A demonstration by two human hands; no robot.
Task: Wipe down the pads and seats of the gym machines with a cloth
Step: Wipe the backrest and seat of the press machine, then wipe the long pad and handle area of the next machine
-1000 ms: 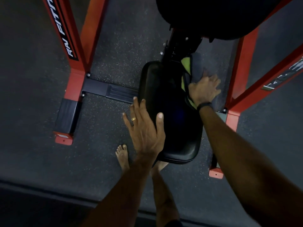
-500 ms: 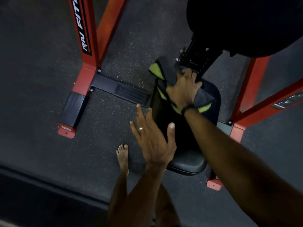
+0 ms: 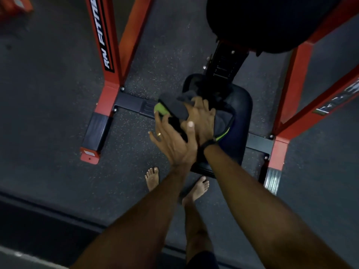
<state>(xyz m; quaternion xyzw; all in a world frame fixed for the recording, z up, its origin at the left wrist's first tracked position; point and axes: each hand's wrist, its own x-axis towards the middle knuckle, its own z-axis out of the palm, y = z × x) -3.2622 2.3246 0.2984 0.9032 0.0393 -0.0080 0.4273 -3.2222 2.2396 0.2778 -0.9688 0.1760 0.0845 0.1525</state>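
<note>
The black padded seat (image 3: pixel 241 113) of a red-framed machine lies below me at centre. A dark grey cloth (image 3: pixel 174 109) with lime-green patches is bunched over the seat's left half, and one end sticks out past the seat's edge. My right hand (image 3: pixel 203 118) is on top of the cloth and holds it, with folds of it above and below the fingers. My left hand (image 3: pixel 172 141) has its fingers straight against the cloth's left end, its thumb lying over my right hand. A large black back pad (image 3: pixel 272 22) hangs above the seat at top right.
Red frame posts (image 3: pixel 104 61) stand left of the seat and more red posts (image 3: pixel 291 90) stand to its right, joined by a black floor bar (image 3: pixel 128 103). My bare feet (image 3: pixel 152 178) are on the dark speckled rubber floor just before the seat.
My right hand drew the cloth from the seat's far right across to its left half. My left hand rose from the seat's left edge and met the cloth.
</note>
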